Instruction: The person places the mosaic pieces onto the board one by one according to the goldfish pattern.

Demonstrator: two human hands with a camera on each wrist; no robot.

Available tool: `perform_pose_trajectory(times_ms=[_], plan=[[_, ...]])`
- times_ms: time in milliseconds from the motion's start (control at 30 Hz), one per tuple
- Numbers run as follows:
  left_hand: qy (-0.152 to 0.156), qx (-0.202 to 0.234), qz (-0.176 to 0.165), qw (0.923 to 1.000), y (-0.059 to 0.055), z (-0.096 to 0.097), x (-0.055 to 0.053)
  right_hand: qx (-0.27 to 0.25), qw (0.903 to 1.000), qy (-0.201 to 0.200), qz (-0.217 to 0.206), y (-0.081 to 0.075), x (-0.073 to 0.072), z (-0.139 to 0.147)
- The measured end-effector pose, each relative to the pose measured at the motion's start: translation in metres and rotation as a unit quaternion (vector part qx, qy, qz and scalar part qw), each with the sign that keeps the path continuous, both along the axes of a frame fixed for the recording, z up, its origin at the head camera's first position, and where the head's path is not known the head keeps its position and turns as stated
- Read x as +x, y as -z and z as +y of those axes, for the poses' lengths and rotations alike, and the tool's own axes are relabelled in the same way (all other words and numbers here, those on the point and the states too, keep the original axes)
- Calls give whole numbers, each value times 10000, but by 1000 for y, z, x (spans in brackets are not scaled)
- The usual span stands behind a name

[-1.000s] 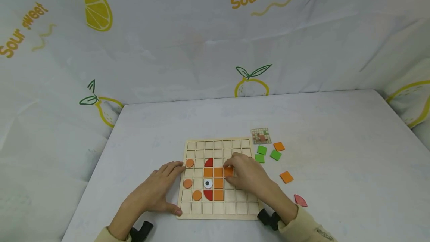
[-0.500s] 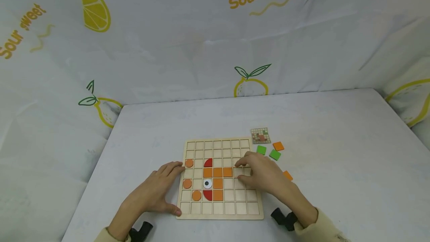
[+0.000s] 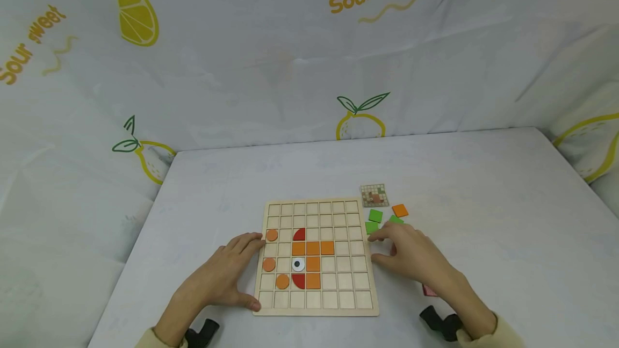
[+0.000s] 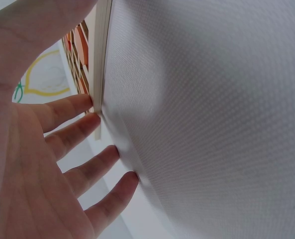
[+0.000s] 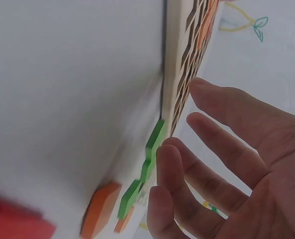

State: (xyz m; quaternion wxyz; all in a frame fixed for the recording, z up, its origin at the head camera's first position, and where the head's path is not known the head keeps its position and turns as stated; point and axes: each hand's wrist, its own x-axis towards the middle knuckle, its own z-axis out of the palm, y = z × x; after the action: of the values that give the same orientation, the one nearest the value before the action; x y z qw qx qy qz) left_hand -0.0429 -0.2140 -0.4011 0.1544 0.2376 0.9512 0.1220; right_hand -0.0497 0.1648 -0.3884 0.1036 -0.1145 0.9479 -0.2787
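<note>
A wooden grid board [image 3: 338, 298] lies on the table, holding orange square tiles [image 3: 313, 265], orange discs [image 3: 268, 265], red quarter-round tiles [image 3: 299, 281] and a white eye disc [image 3: 298, 264]. My left hand [image 3: 224, 273] rests along the board's left edge, thumb at the lower corner and fingertips at the side; the left wrist view has these fingers [image 4: 77, 134] spread and straight. Just off the board's right edge is my right hand [image 3: 411, 254], fingers loosely bent with nothing between them. Green tiles [image 5: 156, 139] lie beyond its fingertips in the right wrist view.
Right of the board are several loose green squares [image 3: 375, 216], an orange square [image 3: 400, 210] and a small pattern card [image 3: 374, 195]. Another orange tile [image 5: 101, 209] and a red piece [image 3: 429, 290] lie near the right forearm. A white cloth wall stands behind.
My right hand has let go of an orange square tile, which now sits in the row's right end, and has moved right off the board. The left hand stays put.
</note>
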Motion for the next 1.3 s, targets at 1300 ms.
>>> perform_pose_trajectory(times_ms=[1300], plan=[[8,-7,13,10000,1,0,0,10,9955,378,-871,7,5,50]])
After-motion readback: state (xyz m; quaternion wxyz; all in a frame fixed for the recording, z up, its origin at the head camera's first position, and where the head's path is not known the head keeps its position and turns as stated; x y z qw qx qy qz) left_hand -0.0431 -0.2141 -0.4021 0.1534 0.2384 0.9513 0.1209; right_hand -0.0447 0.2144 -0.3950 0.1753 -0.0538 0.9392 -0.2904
